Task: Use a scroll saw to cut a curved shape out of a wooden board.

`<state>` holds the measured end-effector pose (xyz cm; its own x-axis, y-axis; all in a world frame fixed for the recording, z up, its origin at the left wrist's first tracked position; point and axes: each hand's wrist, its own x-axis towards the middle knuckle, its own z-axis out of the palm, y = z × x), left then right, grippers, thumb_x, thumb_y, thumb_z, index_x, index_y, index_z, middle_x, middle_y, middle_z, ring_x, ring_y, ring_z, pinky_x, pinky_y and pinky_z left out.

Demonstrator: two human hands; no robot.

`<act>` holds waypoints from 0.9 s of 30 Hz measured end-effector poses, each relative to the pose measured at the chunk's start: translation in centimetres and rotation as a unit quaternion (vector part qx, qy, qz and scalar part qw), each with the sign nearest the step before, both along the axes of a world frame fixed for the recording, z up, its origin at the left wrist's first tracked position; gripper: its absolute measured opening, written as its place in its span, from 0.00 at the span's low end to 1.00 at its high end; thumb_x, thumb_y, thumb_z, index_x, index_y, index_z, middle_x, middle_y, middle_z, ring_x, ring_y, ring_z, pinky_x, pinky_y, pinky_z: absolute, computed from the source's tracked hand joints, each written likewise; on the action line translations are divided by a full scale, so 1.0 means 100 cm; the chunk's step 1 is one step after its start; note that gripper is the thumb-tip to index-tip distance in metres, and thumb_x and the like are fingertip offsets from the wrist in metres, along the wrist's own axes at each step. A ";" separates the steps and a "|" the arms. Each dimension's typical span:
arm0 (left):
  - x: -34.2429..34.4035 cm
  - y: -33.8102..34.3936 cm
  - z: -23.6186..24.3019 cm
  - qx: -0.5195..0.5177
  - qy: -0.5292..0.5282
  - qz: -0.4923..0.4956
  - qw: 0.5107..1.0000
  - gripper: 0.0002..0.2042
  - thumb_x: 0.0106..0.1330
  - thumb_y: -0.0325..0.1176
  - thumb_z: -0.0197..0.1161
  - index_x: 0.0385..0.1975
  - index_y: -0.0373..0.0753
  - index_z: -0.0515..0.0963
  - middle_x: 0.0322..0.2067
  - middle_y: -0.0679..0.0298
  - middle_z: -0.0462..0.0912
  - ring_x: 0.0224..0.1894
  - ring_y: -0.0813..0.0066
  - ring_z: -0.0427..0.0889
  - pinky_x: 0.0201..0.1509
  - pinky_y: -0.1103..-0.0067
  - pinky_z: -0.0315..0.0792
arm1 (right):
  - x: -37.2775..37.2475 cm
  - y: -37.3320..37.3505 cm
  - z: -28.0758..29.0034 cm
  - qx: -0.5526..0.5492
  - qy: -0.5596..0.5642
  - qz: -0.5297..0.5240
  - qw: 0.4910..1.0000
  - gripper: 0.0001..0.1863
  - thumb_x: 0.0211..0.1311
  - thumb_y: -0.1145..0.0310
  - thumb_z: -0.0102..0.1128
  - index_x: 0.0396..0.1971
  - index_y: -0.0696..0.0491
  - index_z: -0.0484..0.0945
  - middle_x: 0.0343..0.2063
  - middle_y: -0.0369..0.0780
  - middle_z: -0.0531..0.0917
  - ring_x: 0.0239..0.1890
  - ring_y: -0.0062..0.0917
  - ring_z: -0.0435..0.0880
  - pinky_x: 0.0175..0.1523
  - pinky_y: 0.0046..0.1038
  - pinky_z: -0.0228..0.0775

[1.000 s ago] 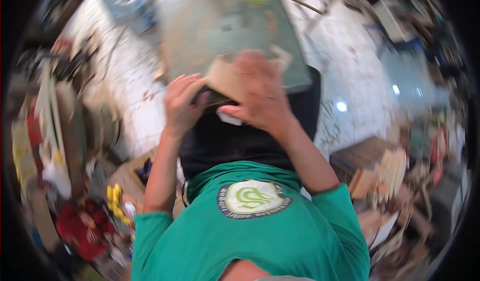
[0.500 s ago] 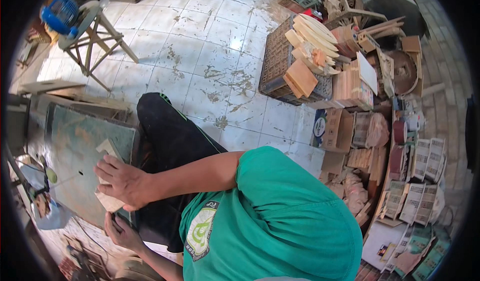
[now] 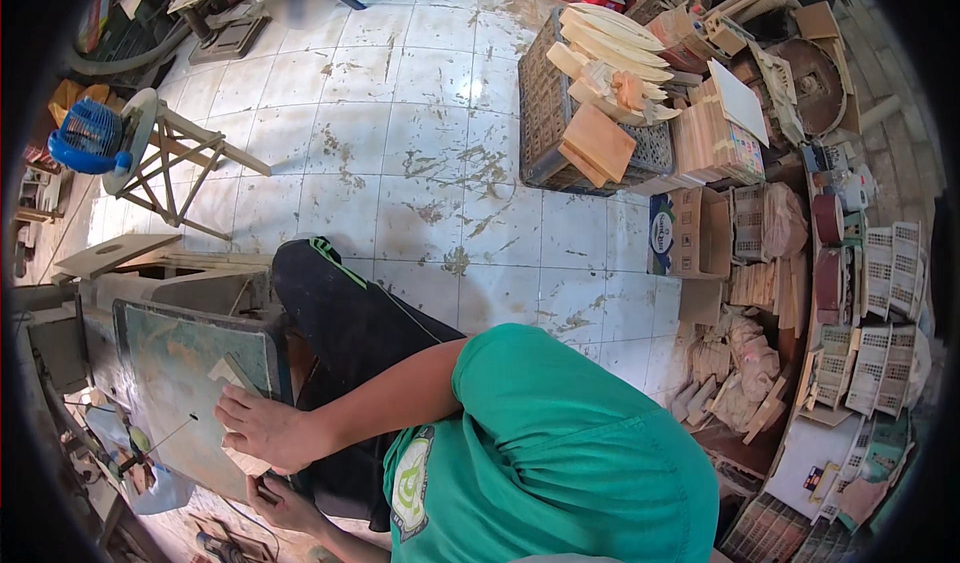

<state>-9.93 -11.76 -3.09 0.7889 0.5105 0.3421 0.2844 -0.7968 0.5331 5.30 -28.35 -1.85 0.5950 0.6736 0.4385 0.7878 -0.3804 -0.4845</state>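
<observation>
A flat pale wooden piece (image 3: 228,371) with a notched far end lies on a worn green machine table (image 3: 160,348). My right hand (image 3: 272,431) rests over the piece, fingers spread across it and bent at its left edge. Near its lower end, my left hand (image 3: 285,506) pinches at the wood by the table's edge; its fingertips are partly hidden. Left of the piece, a thin wire-like blade (image 3: 168,435) runs up from a small dark hole in the table. The wood is apart from that blade.
My raised knee (image 3: 310,273) is beside the table. A blue fan (image 3: 88,138) sits on a wooden stool (image 3: 185,158) at the far left. Right of the tiled floor (image 3: 420,133) stand a black crate (image 3: 540,93) with wood pieces, cardboard boxes (image 3: 700,238) and stacked baskets (image 3: 885,283).
My view has shifted, so the scene sits lower at the left. Against the table, the wooden piece and both hands seem slightly closer to the blade. Both hands keep their places on the wood.
</observation>
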 end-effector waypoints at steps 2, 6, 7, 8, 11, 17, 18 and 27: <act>0.001 0.002 -0.003 0.017 0.002 -0.002 1.000 0.17 0.78 0.31 0.66 0.61 0.27 0.80 0.56 0.48 0.86 0.57 0.56 0.86 0.64 0.67 0.79 | 0.001 0.000 0.000 0.018 -0.007 -0.013 1.000 0.46 0.45 0.43 0.76 0.61 0.60 0.81 0.68 0.62 0.71 0.78 0.56 0.60 0.86 0.60 0.31; 0.005 -0.003 -0.001 0.026 0.013 0.015 0.999 0.18 0.78 0.31 0.66 0.61 0.27 0.79 0.57 0.48 0.85 0.59 0.55 0.85 0.66 0.66 0.78 | 0.003 -0.007 0.008 0.034 0.069 0.030 0.997 0.46 0.45 0.49 0.77 0.64 0.59 0.79 0.71 0.61 0.69 0.78 0.54 0.61 0.86 0.55 0.38; 0.004 -0.005 0.000 0.016 0.024 0.024 0.999 0.18 0.78 0.31 0.65 0.61 0.27 0.79 0.58 0.47 0.84 0.60 0.54 0.84 0.67 0.66 0.77 | 0.003 -0.008 0.010 0.057 0.094 0.032 0.993 0.46 0.44 0.50 0.78 0.64 0.60 0.78 0.70 0.60 0.70 0.78 0.55 0.62 0.86 0.54 0.40; 0.004 -0.008 0.003 0.066 0.028 0.010 0.997 0.18 0.77 0.30 0.65 0.61 0.27 0.79 0.58 0.47 0.84 0.61 0.54 0.83 0.68 0.65 0.76 | 0.005 -0.010 0.010 0.061 0.128 0.049 0.989 0.46 0.43 0.51 0.79 0.63 0.60 0.78 0.70 0.59 0.70 0.79 0.55 0.62 0.86 0.53 0.43; -0.001 -0.016 0.008 0.029 0.027 0.007 0.999 0.16 0.75 0.28 0.66 0.59 0.29 0.80 0.55 0.48 0.85 0.59 0.51 0.84 0.67 0.62 0.75 | 0.022 -0.013 0.001 0.193 0.163 0.105 0.962 0.37 0.52 0.52 0.76 0.58 0.59 0.78 0.66 0.57 0.75 0.74 0.55 0.69 0.80 0.53 0.58; 0.010 -0.024 0.016 0.053 -0.032 -0.001 0.998 0.16 0.63 0.25 0.72 0.52 0.36 0.84 0.50 0.50 0.88 0.54 0.50 0.86 0.62 0.63 0.76 | 0.068 -0.053 -0.003 0.254 0.355 0.126 0.891 0.28 0.76 0.73 0.65 0.72 0.62 0.72 0.66 0.45 0.79 0.68 0.32 0.79 0.73 0.31 0.70; 0.011 -0.026 0.019 0.062 -0.044 0.005 0.997 0.17 0.63 0.26 0.73 0.52 0.37 0.85 0.50 0.50 0.88 0.54 0.50 0.86 0.62 0.63 0.76 | 0.073 -0.057 0.001 0.263 0.393 0.128 0.872 0.26 0.79 0.72 0.62 0.72 0.63 0.72 0.66 0.43 0.80 0.67 0.28 0.80 0.72 0.29 0.71; 0.008 -0.030 0.032 0.056 -0.052 0.034 0.996 0.18 0.58 0.27 0.75 0.49 0.38 0.85 0.47 0.55 0.89 0.54 0.54 0.87 0.62 0.61 0.77 | 0.070 -0.053 0.033 0.240 0.453 0.075 0.856 0.20 0.84 0.71 0.55 0.69 0.59 0.76 0.62 0.44 0.86 0.66 0.25 0.84 0.68 0.25 0.74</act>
